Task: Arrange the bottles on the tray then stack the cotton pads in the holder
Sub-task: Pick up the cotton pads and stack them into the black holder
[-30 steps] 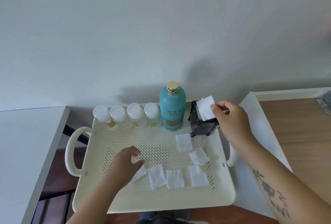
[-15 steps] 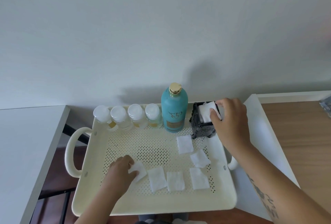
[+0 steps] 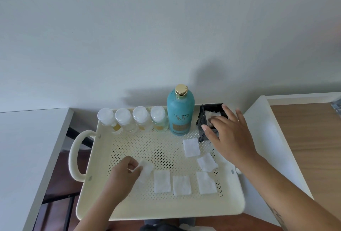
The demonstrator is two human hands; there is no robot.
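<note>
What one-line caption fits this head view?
Right hand presses a pad into the black holder; left hand lifts another off the tray.

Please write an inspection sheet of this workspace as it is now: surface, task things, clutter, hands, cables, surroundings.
Surface: cream perforated tray with handles.
Job's things: four small clear bottles and teal bottle upright in the back row; black holder with cotton pads inside; five loose pads flat on the tray.
Clutter: nothing seen.
Hands: left hand pinching one pad; right hand open over the holder.
Cables: nothing seen.
Surroundings: white wall, white table at left, wooden table at right.
</note>
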